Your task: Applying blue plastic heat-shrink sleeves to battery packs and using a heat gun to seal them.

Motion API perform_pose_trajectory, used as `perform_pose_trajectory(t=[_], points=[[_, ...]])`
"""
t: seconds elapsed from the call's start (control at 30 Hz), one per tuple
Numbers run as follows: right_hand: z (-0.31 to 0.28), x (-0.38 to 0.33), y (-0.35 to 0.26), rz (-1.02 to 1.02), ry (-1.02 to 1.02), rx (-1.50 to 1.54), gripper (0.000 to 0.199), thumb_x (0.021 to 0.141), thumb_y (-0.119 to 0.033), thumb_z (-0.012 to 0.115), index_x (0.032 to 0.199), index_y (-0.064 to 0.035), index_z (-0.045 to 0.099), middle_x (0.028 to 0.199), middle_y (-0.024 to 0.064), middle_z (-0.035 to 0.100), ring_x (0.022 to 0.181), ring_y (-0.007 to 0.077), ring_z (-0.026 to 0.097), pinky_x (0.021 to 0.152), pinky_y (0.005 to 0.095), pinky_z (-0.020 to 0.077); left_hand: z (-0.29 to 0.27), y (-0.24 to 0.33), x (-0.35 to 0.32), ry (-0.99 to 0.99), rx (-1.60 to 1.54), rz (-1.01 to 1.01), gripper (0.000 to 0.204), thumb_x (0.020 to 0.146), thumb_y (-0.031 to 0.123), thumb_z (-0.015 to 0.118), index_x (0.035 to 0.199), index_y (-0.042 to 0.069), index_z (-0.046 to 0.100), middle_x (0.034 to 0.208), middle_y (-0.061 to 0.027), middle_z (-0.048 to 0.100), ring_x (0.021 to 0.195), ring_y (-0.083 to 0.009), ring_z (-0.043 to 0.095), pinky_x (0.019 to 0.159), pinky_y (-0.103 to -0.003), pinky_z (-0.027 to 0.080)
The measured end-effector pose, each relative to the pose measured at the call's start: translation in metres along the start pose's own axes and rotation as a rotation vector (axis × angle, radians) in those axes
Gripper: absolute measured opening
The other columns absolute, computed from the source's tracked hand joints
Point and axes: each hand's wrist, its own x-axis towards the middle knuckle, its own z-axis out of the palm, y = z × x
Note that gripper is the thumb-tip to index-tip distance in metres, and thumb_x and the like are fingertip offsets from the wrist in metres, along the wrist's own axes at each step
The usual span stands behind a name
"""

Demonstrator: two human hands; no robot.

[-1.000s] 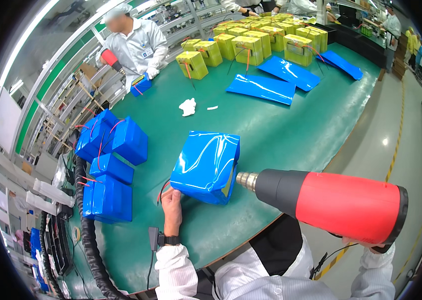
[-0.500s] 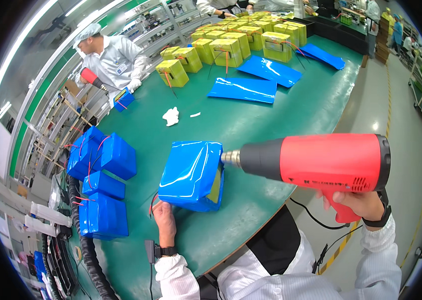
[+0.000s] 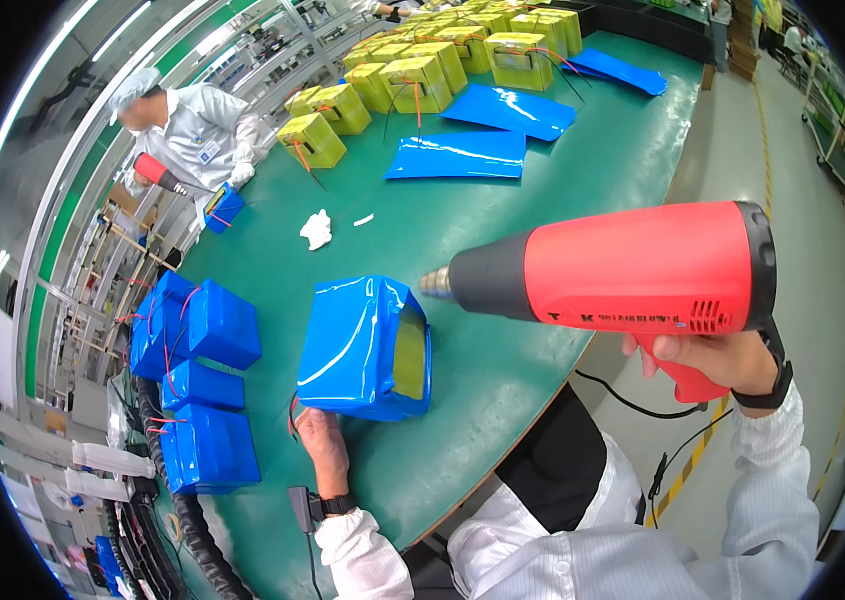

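Observation:
A battery pack (image 3: 348, 340) in glossy blue shrink wrap lies on the green table in front of me. Its right end is uncovered and shows yellow inside the loose wrap edge. My left hand (image 3: 325, 440) has its fingers closed at the pack's lower left corner, beside red and black leads (image 3: 293, 418); its fingertips are partly hidden. A red and black heat gun (image 3: 633, 265) is in my right hand (image 3: 718, 362), which is wrapped round the handle. The metal nozzle points left, close to the pack's far right corner, with no contact that I can make out.
Several blue-wrapped packs (image 3: 213, 440) stand at the left beside a black corrugated hose (image 3: 193, 535). Yellow packs (image 3: 413, 85) fill the far side, near flat blue sleeves (image 3: 458, 157). White scrap (image 3: 316, 230) lies mid-table. A co-worker (image 3: 188, 130) holds another heat gun at far left.
The heat gun has risen, its nozzle shifting up and left toward the pack's far corner. The pack has turned slightly, showing more of its yellow end. My view has shifted a little.

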Motion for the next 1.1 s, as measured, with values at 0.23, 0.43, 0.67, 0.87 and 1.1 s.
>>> perform_pose_trajectory(t=[0.23, 0.43, 0.67, 0.87, 1.1], points=[[-0.002, 0.008, 0.015, -0.010, 0.069, -0.041, 0.032, 0.095, -0.016, 0.073, 0.120, -0.0006, 0.060, 0.094, 0.0085, 0.068, 0.072, 0.0149, 0.067, 0.063, 0.0289, 0.0565, -0.007, -0.006, 0.002, 0.043, -0.025, 0.022, 0.049, 0.104, 0.041, 0.057, 0.118, -0.005, 0.062, 0.120, -0.0099, 0.066, 0.113, -0.0201, 0.062, 0.102, -0.037, 0.046], [-0.004, 0.020, 0.024, 0.068, 0.089, 0.040, 0.038, 0.094, -0.023, 0.075, 0.123, -0.0029, 0.060, 0.090, 0.0052, 0.067, 0.067, 0.0130, 0.065, 0.062, 0.0283, 0.0553, -0.012, -0.003, 0.002, -0.108, -0.014, 0.022, 0.041, 0.109, 0.039, 0.044, 0.131, 0.006, 0.054, 0.133, -0.0056, 0.059, 0.124, -0.0199, 0.056, 0.110, -0.041, 0.042], [-0.009, 0.021, 0.038, 0.048, 0.080, 0.008, 0.041, 0.095, -0.032, 0.073, 0.125, -0.0054, 0.060, 0.088, 0.0046, 0.066, 0.064, 0.0125, 0.063, 0.061, 0.0287, 0.0550, -0.006, -0.007, -0.001, 0.044, -0.017, 0.012, 0.049, 0.105, 0.045, 0.053, 0.121, -0.001, 0.057, 0.123, -0.0102, 0.062, 0.113, -0.0211, 0.060, 0.101, -0.041, 0.047], [-0.012, 0.022, 0.049, 0.102, 0.076, 0.050, 0.042, 0.094, -0.035, 0.074, 0.123, -0.0060, 0.062, 0.085, 0.0039, 0.066, 0.062, 0.0118, 0.062, 0.059, 0.0281, 0.0541, -0.003, 0.001, 0.000, -0.053, 0.097, 0.015, 0.050, 0.100, 0.047, 0.062, 0.114, -0.001, 0.059, 0.114, -0.0072, 0.064, 0.106, -0.0174, 0.062, 0.093, -0.036, 0.051], [-0.018, 0.024, 0.062, 0.137, 0.026, 0.132, 0.044, 0.093, -0.036, 0.076, 0.124, -0.0070, 0.063, 0.085, 0.0041, 0.067, 0.060, 0.0112, 0.061, 0.058, 0.0275, 0.0530, -0.020, -0.001, 0.000, -0.128, 0.155, 0.004, 0.057, 0.102, 0.048, 0.057, 0.129, -0.002, 0.057, 0.129, -0.0112, 0.063, 0.117, -0.0212, 0.061, 0.101, -0.040, 0.048]])
